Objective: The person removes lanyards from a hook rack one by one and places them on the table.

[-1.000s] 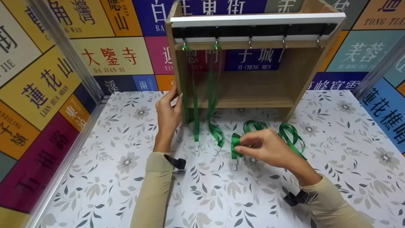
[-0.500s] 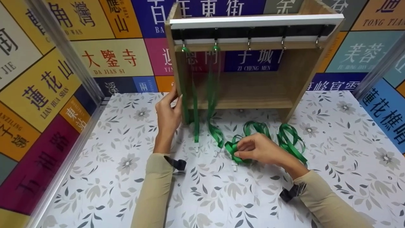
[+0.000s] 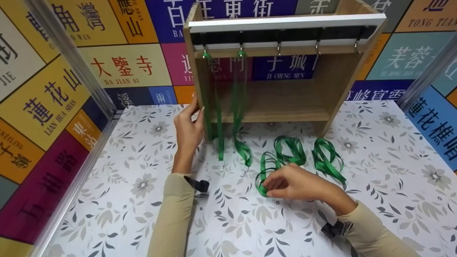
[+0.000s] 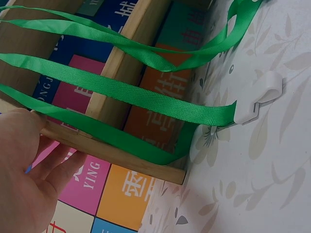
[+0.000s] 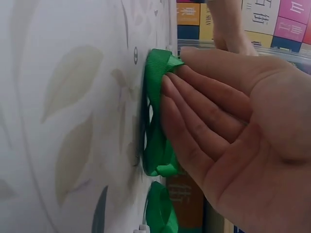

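Observation:
My left hand holds the left side panel of a wooden hook rack, thumb and fingers on either side of it in the left wrist view. My right hand pinches a loop of a green lanyard lying on the table; in the right wrist view the ribbon runs in to the thumb and fingertips. Two green lanyards hang from the two leftmost hooks: the first lanyard and the second lanyard. A white clip ends one of them.
Two more coiled green lanyards lie in front of the rack, a middle coil and a right coil. Three bare metal hooks, among them the middle hook, hang from the rack's top bar. Sign-printed walls enclose the patterned tabletop.
My right hand has moved slightly toward me, shifting the pinched lanyard's loop; its white clip no longer shows in the head view. My left hand stays on the rack's side panel.

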The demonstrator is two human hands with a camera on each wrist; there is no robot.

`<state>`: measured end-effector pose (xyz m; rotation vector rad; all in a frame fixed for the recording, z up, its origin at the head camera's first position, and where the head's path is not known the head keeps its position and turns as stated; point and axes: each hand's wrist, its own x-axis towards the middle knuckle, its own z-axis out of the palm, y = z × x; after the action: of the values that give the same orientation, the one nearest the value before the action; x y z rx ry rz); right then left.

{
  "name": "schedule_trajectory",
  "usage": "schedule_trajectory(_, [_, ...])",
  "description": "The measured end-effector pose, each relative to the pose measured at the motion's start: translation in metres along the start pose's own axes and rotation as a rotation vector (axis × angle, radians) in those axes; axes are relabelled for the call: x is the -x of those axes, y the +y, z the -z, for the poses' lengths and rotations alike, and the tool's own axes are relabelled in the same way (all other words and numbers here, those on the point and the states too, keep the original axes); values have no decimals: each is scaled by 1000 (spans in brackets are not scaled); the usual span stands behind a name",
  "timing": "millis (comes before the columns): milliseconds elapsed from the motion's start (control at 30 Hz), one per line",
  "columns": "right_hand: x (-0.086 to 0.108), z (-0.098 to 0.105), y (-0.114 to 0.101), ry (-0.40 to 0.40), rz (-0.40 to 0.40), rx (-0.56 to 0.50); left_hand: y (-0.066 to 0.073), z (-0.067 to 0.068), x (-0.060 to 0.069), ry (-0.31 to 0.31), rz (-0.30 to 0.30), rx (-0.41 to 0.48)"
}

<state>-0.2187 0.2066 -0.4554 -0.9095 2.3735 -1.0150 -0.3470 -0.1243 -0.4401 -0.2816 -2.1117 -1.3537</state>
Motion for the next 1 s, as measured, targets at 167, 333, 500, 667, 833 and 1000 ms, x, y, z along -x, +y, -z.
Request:
schedule_trajectory(167, [6,-4,-2,2,31,15,0,0,0,-6,18,-4])
schedule_trajectory(333, [3,-4,-4,122,61,132,1,1,0,-10,25,-3])
schedule_trajectory(500, [-3,-6,-3,188,36,201,0,0,2,-9,24,-3])
schedule_trajectory(667, [-5,-13,-3,134,34,260,1,0,2,-18,40,3])
schedule_trajectory(833, [-3,-15,-7,66,55,217,2,0,2,-19,41,8])
schedule_trajectory(1000, [-1,-4,-15,73,80,199,0,0,1,-2,20,5])
